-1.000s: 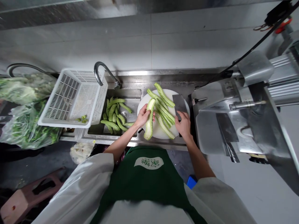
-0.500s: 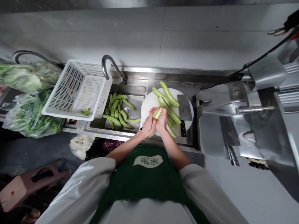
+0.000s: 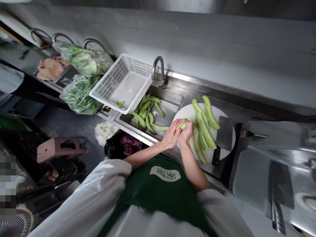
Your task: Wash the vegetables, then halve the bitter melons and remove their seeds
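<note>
Both my hands are closed together at the left side of a round white cutting board (image 3: 189,110). Between my left hand (image 3: 171,136) and my right hand (image 3: 185,132) is a piece of pale green gourd (image 3: 183,124), mostly hidden by the fingers. Several split lengths of long ridged green gourd (image 3: 205,128) lie on the board, right of my hands. A cleaver (image 3: 224,133) with a black handle rests at the board's right edge. In the sink (image 3: 170,97) to the left is a heap of whole, curved green gourds (image 3: 147,113).
A white perforated basket (image 3: 128,84) with a few green scraps stands left of the faucet (image 3: 160,70). Bagged greens (image 3: 82,93) and pale raw meat (image 3: 51,67) are farther left. A pink stool (image 3: 59,148) stands on the floor. Another cleaver (image 3: 280,184) lies on the right-hand metal surface.
My view has swung left, so more of the left counter and floor shows. Both hands remain closed on the gourd piece, which is now more covered by the fingers.
</note>
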### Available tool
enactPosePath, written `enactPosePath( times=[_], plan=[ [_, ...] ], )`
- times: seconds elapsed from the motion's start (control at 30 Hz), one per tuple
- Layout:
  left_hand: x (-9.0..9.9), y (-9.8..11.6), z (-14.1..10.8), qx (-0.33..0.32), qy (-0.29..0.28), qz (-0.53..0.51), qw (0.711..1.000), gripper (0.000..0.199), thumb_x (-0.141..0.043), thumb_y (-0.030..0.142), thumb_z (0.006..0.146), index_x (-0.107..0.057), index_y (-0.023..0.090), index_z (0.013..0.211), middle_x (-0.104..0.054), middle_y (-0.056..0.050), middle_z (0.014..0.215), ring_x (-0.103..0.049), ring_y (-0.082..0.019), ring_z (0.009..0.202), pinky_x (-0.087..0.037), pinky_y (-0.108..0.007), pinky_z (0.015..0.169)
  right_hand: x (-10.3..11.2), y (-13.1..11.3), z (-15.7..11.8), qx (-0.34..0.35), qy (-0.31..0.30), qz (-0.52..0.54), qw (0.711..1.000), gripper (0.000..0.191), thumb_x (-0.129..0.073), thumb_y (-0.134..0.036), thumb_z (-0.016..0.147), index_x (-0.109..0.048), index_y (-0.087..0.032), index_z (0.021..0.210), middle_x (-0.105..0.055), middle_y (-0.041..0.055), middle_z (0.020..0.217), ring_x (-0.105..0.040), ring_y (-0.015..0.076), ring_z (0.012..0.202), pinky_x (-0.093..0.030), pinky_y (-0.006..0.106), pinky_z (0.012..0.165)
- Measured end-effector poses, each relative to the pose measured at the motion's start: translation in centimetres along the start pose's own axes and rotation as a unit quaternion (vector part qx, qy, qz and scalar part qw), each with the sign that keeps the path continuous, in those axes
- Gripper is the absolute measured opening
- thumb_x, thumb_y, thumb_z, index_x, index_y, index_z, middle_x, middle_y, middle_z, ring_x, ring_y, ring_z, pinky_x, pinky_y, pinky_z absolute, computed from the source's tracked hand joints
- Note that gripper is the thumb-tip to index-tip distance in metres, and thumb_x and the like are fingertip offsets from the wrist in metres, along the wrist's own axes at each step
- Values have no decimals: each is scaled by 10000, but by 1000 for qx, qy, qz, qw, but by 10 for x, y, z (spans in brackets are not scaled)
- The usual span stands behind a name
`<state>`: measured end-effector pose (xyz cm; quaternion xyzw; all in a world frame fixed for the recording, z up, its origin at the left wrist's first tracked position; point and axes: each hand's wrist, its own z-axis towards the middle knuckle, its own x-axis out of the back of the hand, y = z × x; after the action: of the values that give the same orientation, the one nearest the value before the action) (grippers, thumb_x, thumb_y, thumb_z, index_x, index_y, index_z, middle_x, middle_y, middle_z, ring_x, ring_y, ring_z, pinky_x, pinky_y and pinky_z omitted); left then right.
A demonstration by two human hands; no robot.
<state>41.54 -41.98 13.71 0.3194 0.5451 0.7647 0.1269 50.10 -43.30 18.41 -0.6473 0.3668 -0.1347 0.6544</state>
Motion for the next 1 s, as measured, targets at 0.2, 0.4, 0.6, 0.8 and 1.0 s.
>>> enactPosePath(
  times=[0.2,0.4,0.6,0.8,1.0],
  plan=[
    [37,-11,0,0,89,-5,996,593,-292,595,1028,-505,180,1393,-551,-157,1411,-481,-289,1374,-320,-495,1227,-51,5,-3,75,-31,54,995,169,-469,-214,737,-541,-225,584,-624,11,642,-633,175,655,-547,321,716],
    [78,-11,-3,23,164,-107,980,561,-335,601,1026,-561,182,1321,-611,-133,1303,-566,-252,1257,-420,-449,1139,-85,22,-4,42,-150,14,988,180,-580,-324,867,-696,-224,961,-714,41,1014,-678,206,942,-547,357,901],
    [104,-10,-8,39,223,-161,961,559,-367,617,1017,-614,190,1281,-642,-128,1273,-580,-244,1261,-411,-426,1160,-100,30,-2,0,-288,-47,956,404,-537,-565,951,-701,-229,1102,-730,64,1092,-668,228,1073,-506,391,1026],
    [116,-9,-3,67,285,-164,942,540,-372,629,1012,-661,210,1193,-664,-110,1212,-610,-237,1230,-433,-412,1147,-118,42,-13,28,-234,-79,969,321,-523,-467,945,-701,-225,1059,-731,58,1080,-658,223,1072,-494,375,1027],
    [133,-14,-6,78,288,-160,941,538,-385,644,1002,-660,219,1185,-661,-96,1197,-613,-222,1214,-448,-368,1124,-140,57,-17,51,-176,-145,972,202,-550,-310,842,-696,-200,929,-738,56,946,-654,216,886,-528,356,904]
  ],
)
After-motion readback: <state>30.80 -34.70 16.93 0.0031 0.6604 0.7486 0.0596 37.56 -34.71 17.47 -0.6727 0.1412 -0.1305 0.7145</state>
